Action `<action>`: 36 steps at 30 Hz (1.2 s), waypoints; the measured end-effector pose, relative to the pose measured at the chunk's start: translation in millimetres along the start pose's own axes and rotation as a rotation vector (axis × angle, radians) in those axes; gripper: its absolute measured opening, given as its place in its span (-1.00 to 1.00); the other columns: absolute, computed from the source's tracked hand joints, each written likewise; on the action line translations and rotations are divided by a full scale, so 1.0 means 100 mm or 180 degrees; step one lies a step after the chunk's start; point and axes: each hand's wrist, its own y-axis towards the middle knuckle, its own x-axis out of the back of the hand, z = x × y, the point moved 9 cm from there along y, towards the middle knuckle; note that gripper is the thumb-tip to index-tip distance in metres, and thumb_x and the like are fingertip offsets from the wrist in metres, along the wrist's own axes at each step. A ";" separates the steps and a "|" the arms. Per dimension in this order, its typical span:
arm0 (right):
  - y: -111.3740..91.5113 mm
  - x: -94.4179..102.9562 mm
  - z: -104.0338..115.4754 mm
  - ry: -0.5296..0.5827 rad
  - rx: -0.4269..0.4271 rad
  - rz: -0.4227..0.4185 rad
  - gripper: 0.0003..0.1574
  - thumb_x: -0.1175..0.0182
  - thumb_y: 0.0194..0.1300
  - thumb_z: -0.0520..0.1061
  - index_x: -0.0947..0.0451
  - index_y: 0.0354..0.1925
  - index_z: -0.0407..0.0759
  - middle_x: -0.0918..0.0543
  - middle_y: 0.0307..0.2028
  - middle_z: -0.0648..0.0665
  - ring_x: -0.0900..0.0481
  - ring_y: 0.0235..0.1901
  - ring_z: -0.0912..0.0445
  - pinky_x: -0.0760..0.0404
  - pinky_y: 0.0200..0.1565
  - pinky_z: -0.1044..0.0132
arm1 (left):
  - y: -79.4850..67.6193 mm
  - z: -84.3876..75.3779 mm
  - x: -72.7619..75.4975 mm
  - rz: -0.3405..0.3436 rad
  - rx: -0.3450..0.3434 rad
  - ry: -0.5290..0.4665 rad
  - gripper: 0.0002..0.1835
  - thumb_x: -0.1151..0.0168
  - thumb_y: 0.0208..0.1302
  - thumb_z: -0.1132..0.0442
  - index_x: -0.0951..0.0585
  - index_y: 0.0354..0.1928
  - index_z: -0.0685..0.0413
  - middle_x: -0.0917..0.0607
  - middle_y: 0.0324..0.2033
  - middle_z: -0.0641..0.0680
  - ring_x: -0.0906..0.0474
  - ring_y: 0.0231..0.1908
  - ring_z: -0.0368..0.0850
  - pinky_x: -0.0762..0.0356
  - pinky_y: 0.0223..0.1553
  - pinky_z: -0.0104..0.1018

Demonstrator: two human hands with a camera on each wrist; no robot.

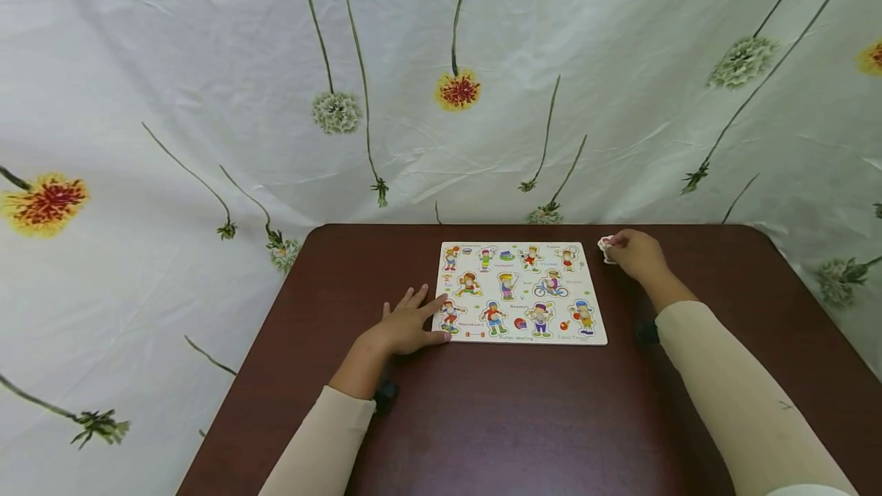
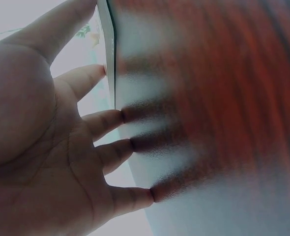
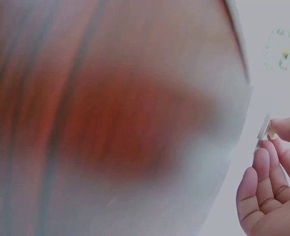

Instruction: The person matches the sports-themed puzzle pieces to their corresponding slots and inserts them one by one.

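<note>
A white puzzle board (image 1: 496, 289) printed with sporty children figures lies flat on the table. My left hand (image 1: 406, 325) rests at its left edge, fingers spread, with the thumb and index fingertip on the board's rim. In the left wrist view the other fingertips of the left hand (image 2: 61, 142) touch the dark tabletop. Beyond the board's top right corner, my right hand (image 1: 637, 255) pinches a small puzzle piece (image 1: 606, 249) with a white edge and some pink. The right wrist view shows this piece (image 3: 265, 128) edge-on between thumb and fingers.
The dark reddish-brown table (image 1: 524, 412) has rounded far corners. Behind it hangs a white cloth (image 1: 406, 37) printed with flowers, close to the table's far edge. A dark band sits on each wrist, below the cream sleeves (image 1: 730, 389).
</note>
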 end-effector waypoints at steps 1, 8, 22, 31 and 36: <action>0.01 -0.02 0.04 0.0016 0.0023 0.0001 -0.62 -0.12 0.47 -0.10 -0.52 0.03 -0.42 -0.64 -0.06 -0.40 -0.60 -0.16 -0.15 -0.51 -0.23 0.20 | 0.00 0.00 0.00 -0.0002 0.0000 0.0008 -0.16 -0.25 0.35 -0.23 -0.15 0.59 -0.33 0.04 0.63 0.14 0.23 0.62 0.21 0.29 0.46 0.50; 0.04 -0.21 0.34 0.0010 0.0141 0.0091 -0.61 -0.10 0.49 -0.07 -0.55 0.06 -0.37 -0.65 -0.04 -0.35 -0.59 -0.12 -0.13 -0.55 -0.17 0.16 | 0.00 0.01 0.00 -0.0001 -0.0006 0.0016 -0.15 -0.25 0.35 -0.23 -0.14 0.59 -0.33 0.05 0.63 0.14 0.24 0.62 0.21 0.29 0.46 0.50; 0.03 -0.63 0.90 0.0159 0.0383 0.0265 -0.68 -0.15 0.48 -0.05 -0.59 0.00 -0.26 -0.66 -0.12 -0.23 -0.57 -0.23 -0.02 -0.51 -0.23 0.25 | 0.01 0.00 0.01 -0.0008 -0.0025 0.0018 -0.15 -0.24 0.35 -0.24 -0.14 0.59 -0.34 0.06 0.63 0.14 0.24 0.62 0.21 0.29 0.46 0.51; -0.03 -0.94 1.27 0.0289 0.0507 0.0431 -0.73 -0.20 0.46 -0.06 -0.59 -0.02 -0.20 -0.64 -0.13 -0.18 -0.55 -0.24 0.01 -0.51 -0.23 0.23 | -0.01 -0.01 0.01 -0.0001 -0.0027 0.0027 -0.15 -0.24 0.35 -0.23 -0.14 0.59 -0.33 0.06 0.63 0.14 0.23 0.62 0.22 0.28 0.45 0.52; -0.03 -1.12 1.48 0.0253 0.0645 0.0452 -0.78 -0.23 0.43 -0.08 -0.60 -0.06 -0.18 -0.64 -0.17 -0.16 -0.56 -0.23 0.02 -0.51 -0.18 0.22 | 0.00 0.00 0.01 -0.0010 -0.0027 0.0023 -0.16 -0.24 0.35 -0.24 -0.15 0.59 -0.34 0.05 0.63 0.14 0.22 0.62 0.21 0.27 0.45 0.52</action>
